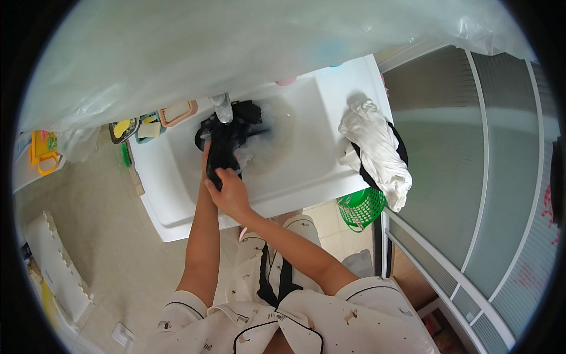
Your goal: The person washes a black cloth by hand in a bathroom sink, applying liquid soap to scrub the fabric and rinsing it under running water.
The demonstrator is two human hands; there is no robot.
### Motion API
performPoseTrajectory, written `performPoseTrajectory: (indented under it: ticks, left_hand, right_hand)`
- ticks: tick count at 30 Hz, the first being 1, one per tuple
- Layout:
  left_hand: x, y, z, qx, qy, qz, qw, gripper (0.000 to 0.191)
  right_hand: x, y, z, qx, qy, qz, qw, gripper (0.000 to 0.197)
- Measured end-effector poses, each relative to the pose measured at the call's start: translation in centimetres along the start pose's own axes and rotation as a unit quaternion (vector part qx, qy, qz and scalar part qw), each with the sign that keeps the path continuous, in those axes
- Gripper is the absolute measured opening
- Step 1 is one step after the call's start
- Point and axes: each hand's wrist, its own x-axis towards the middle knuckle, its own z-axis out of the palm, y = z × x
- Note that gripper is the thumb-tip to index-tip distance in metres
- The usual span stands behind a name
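A wet black cloth garment (223, 152) lies bunched in the left part of a white sink (309, 172), under a chrome faucet (223, 108). My right hand (231, 194) grips the near end of the cloth, thumb and fingers around its edge. My left hand (206, 155) is mostly hidden behind or inside the cloth's left side; only part of it shows, so its grip cannot be made out. Cloudy, sudsy water (269, 144) lies beside the cloth. A twisted white garment (371, 141) with black parts rests on the sink's right rim.
Soap dishes (179, 113) stand at the sink's back left, with a green brush (126, 155) beside the left edge. A green perforated basket (362, 208) is below the right front rim. Translucent plastic sheeting (265, 40) hangs across the top. A sliding panel door (442, 146) stands right.
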Motion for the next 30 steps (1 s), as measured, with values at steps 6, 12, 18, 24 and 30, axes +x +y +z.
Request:
performPoseTrajectory:
  ticks: [6, 12, 18, 24, 30]
  left_hand:
    - [-1.2, -1.8, 1.8, 0.035, 0.105, 0.08, 0.991, 0.04]
    - [-4.7, -1.3, 4.7, 0.148, 0.232, 0.0, 0.961, 0.038]
    - [-4.7, -0.8, 2.7, 0.148, 0.285, -0.014, 0.947, 0.057]
    - [-4.3, -1.6, 2.9, 0.362, 0.343, -0.013, 0.866, 0.071]
    - [-2.2, 0.9, 3.7, -0.048, 0.113, -0.104, 0.987, 0.044]
  right_hand:
    - [5.8, 5.3, 0.1, -0.146, 0.104, -0.01, 0.984, 0.034]
    - [10.4, 11.9, -6.0, -0.26, 0.15, 0.083, 0.95, 0.038]
    - [7.9, 12.3, -6.4, -0.413, -0.064, -0.089, 0.904, 0.067]
    - [10.8, 10.8, -3.2, -0.41, -0.065, 0.122, 0.902, 0.063]
    - [4.9, 6.4, 1.6, -0.079, 0.001, 0.007, 0.997, 0.049]
